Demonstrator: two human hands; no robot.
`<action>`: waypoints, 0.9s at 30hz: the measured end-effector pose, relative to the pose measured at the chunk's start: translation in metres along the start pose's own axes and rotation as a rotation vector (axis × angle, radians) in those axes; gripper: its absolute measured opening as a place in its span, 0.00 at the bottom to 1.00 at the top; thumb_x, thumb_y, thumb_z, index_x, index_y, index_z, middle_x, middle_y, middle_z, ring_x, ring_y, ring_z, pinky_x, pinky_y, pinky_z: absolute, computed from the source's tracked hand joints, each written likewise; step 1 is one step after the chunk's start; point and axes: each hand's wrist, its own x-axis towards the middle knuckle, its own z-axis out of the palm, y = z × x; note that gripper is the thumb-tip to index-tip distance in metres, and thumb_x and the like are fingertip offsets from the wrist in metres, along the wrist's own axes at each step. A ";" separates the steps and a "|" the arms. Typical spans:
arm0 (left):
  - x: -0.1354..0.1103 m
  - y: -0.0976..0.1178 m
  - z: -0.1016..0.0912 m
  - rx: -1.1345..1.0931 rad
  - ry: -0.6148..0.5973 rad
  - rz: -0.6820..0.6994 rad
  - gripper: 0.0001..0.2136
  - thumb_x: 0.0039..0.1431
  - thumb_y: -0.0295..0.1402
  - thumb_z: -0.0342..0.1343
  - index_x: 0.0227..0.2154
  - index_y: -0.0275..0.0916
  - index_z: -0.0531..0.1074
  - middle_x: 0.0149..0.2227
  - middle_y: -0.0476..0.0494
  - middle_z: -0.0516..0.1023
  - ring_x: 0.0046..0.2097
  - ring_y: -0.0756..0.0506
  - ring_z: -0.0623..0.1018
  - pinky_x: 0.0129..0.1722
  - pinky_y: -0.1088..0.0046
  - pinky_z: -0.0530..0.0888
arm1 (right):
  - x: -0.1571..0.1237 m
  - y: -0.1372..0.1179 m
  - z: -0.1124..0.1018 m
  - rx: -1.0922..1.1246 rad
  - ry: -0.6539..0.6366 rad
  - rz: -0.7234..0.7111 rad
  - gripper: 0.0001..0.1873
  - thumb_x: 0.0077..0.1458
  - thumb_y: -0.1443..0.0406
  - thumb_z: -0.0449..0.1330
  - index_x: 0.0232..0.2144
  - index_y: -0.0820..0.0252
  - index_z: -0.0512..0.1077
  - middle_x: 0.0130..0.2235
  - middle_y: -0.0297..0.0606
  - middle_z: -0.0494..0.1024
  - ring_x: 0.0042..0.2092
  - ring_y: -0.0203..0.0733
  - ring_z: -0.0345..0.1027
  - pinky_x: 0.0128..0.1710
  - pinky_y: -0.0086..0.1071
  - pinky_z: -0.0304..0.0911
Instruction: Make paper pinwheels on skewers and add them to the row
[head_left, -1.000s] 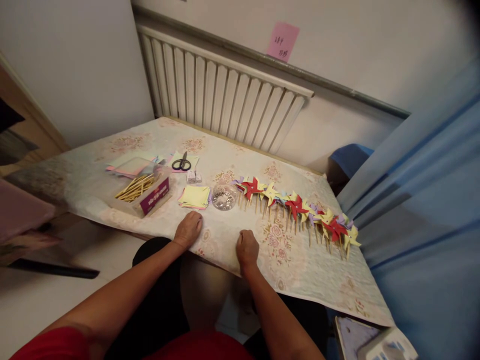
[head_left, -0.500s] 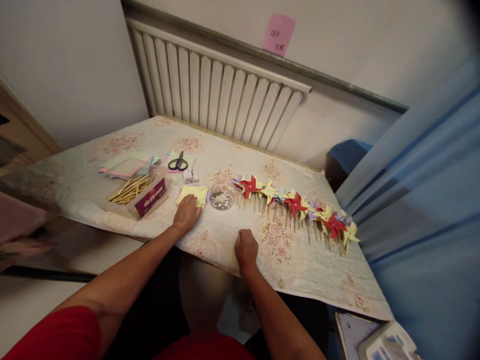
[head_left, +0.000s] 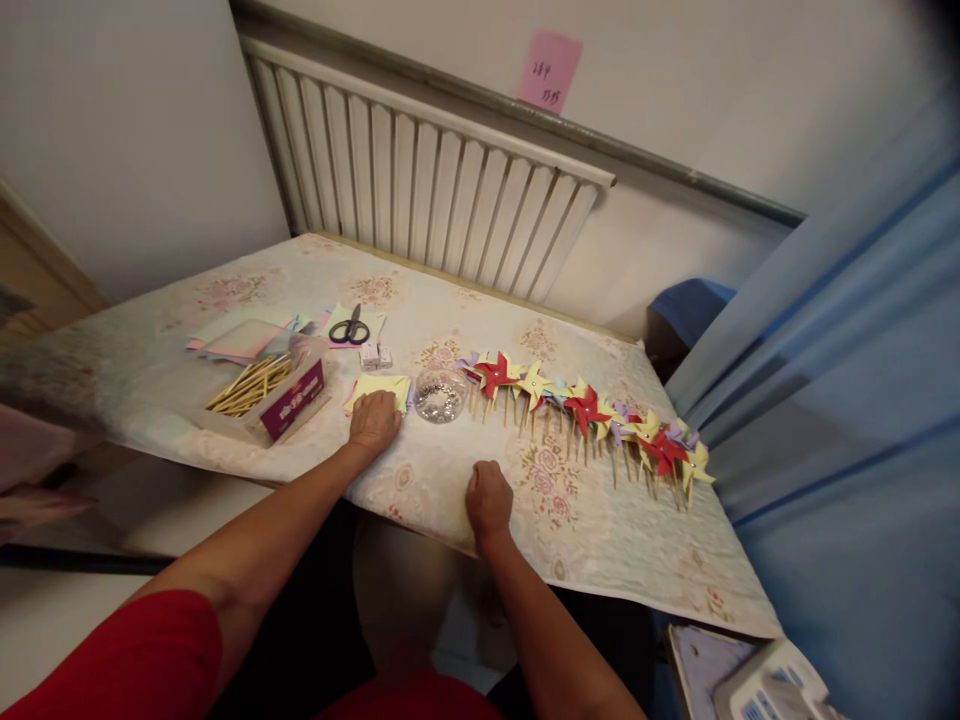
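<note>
Beside the clear, purple-labelled plastic box [head_left: 292, 402], the left hand [head_left: 375, 424] reaches over a flat yellow-topped paper stack [head_left: 379, 383], apparently selecting paper; I can't tell whether it grips. Parting a sheet would call for a fingertip pinch. The stack looks squarish, no clear long axis, its far edge running left-right. The right hand [head_left: 490, 498] is a loose fist on the floral tablecloth [head_left: 435, 455].

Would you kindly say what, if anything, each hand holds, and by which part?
The left hand covers the near edge of the paper stack; any grip is hidden. Nothing shows in the right hand.
</note>
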 end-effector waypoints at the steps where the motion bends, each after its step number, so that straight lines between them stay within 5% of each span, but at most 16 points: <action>1: 0.001 0.000 0.000 0.005 -0.008 -0.009 0.13 0.60 0.32 0.49 0.44 0.34 0.72 0.46 0.30 0.77 0.51 0.34 0.75 0.54 0.56 0.64 | 0.000 0.000 0.000 -0.003 0.000 0.001 0.09 0.62 0.73 0.52 0.32 0.58 0.69 0.35 0.36 0.72 0.35 0.39 0.63 0.33 0.31 0.53; 11: 0.013 -0.004 -0.006 0.013 -0.081 -0.092 0.13 0.63 0.30 0.46 0.38 0.34 0.75 0.42 0.29 0.80 0.47 0.35 0.78 0.47 0.61 0.67 | 0.000 0.000 0.002 -0.014 0.011 -0.003 0.09 0.62 0.73 0.52 0.32 0.58 0.69 0.34 0.36 0.72 0.34 0.39 0.63 0.33 0.31 0.53; 18: 0.024 -0.007 -0.025 -0.141 -0.067 -0.354 0.12 0.65 0.34 0.44 0.38 0.40 0.74 0.42 0.35 0.81 0.44 0.38 0.79 0.38 0.66 0.67 | 0.000 0.000 0.001 0.003 0.019 -0.003 0.10 0.62 0.74 0.52 0.32 0.58 0.69 0.34 0.36 0.71 0.34 0.39 0.63 0.33 0.30 0.53; 27: 0.035 -0.026 -0.027 -0.400 0.085 -0.533 0.06 0.62 0.32 0.46 0.33 0.42 0.68 0.36 0.40 0.79 0.41 0.40 0.77 0.39 0.67 0.68 | 0.000 -0.001 -0.002 -0.007 0.007 -0.006 0.10 0.62 0.73 0.52 0.32 0.59 0.70 0.34 0.36 0.71 0.35 0.39 0.63 0.34 0.31 0.54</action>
